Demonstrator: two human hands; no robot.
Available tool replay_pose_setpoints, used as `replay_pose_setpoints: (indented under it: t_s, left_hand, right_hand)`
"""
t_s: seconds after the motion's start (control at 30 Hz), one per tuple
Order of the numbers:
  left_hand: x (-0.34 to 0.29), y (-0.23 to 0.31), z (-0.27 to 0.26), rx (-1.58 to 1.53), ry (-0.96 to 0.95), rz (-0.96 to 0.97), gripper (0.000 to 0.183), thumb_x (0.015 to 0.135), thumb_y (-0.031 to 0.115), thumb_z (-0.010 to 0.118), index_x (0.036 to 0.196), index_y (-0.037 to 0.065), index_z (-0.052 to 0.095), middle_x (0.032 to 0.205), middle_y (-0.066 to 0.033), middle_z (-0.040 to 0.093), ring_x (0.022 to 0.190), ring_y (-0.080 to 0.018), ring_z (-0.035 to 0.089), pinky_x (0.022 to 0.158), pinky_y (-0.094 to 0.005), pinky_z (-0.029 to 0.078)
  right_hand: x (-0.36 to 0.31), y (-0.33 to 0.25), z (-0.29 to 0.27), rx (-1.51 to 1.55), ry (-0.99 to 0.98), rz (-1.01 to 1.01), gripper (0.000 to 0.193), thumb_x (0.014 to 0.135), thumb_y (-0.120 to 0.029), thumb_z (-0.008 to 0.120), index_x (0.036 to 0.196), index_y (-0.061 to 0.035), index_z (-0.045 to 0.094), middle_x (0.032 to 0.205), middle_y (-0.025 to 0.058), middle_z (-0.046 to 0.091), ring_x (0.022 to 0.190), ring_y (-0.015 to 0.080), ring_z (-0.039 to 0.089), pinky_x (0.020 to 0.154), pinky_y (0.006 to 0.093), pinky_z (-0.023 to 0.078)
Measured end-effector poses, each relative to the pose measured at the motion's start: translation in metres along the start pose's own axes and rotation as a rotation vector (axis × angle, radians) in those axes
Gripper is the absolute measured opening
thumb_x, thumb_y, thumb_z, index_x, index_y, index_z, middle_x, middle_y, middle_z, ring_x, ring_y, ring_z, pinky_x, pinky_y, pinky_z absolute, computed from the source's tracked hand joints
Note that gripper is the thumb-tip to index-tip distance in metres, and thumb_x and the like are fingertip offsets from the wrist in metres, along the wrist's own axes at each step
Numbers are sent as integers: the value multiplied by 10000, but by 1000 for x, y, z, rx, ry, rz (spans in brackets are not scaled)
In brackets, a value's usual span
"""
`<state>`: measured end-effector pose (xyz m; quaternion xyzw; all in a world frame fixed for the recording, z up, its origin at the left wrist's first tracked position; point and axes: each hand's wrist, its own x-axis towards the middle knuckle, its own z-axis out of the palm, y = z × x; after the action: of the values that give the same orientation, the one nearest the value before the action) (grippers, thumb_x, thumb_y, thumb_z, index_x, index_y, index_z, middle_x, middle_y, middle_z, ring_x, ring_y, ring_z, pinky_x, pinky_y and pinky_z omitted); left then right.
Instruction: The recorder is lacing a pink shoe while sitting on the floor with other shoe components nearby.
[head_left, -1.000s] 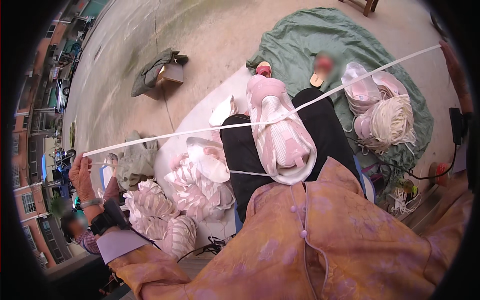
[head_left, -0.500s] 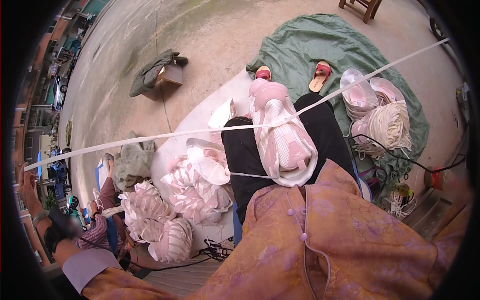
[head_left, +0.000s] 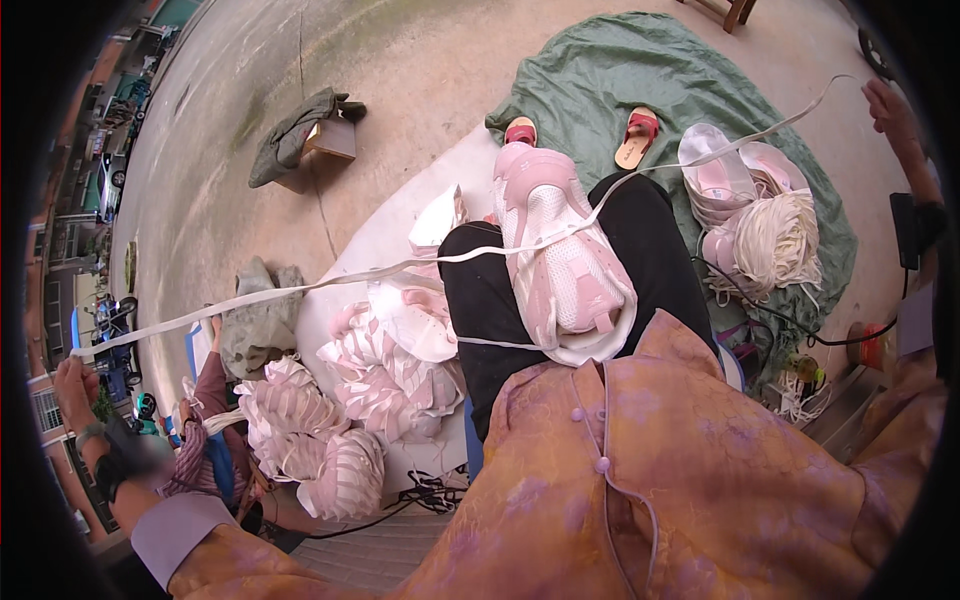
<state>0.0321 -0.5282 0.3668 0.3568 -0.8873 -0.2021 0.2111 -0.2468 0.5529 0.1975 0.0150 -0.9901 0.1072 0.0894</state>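
A pink-and-white sneaker (head_left: 567, 285) lies between my black-trousered thighs, toe pointing away. Across its upper a long white shoelace (head_left: 400, 266) sags in a loose wave to both sides. At the far left, my left hand (head_left: 76, 388) is closed on one end of the lace. My right hand (head_left: 890, 112) is raised at the far right edge, fingers curled; the lace thins out right at its fingertips. From the shoe's heel a thin white cord (head_left: 498, 343) runs left over my thigh.
Heaps of pink-and-white shoes (head_left: 392, 375) lie left. More shoes and a bundle of white laces (head_left: 778, 240) rest on a green sheet (head_left: 600, 75). Red sandals (head_left: 638, 137) sit ahead; a cloth-draped box (head_left: 330, 138) is farther left. Another person's sleeve (head_left: 205, 385) shows left. A black cable (head_left: 800, 325) crosses right.
The lace was taut and straight; now it hangs slack and wavy. My right hand has come into view from the right, and my left hand has moved slightly inward and down.
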Motion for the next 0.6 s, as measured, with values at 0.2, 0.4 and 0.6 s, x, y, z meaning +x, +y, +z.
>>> replay_pose_setpoints:
  t_s: [0.2, 0.4, 0.6]
  left_hand:
    - [-261, 78, 267, 184, -758, -174, 158, 808, 51, 587, 671, -17, 547, 511, -92, 550, 368, -155, 535, 322, -272, 423]
    - [-399, 162, 378, -693, -983, -236, 174, 854, 188, 643, 781, 31, 629, 625, -8, 581, 507, -46, 493, 466, -159, 379]
    - [-443, 207, 411, -981, -920, -315, 133, 875, 144, 623, 801, 33, 623, 636, 8, 571, 499, -31, 439, 472, -168, 337]
  right_hand:
    - [-98, -98, 154, 632, -564, 58, 258, 836, -183, 601, 652, -8, 561, 559, -39, 441, 545, 61, 392, 491, 258, 316]
    - [-172, -241, 190, 1210, -931, 325, 203, 885, -232, 614, 787, -55, 604, 631, -21, 553, 494, 21, 470, 417, 164, 352]
    - [-177, -288, 221, 1381, -831, 221, 103, 879, -128, 592, 881, -27, 606, 745, 19, 630, 592, 45, 555, 499, 180, 424]
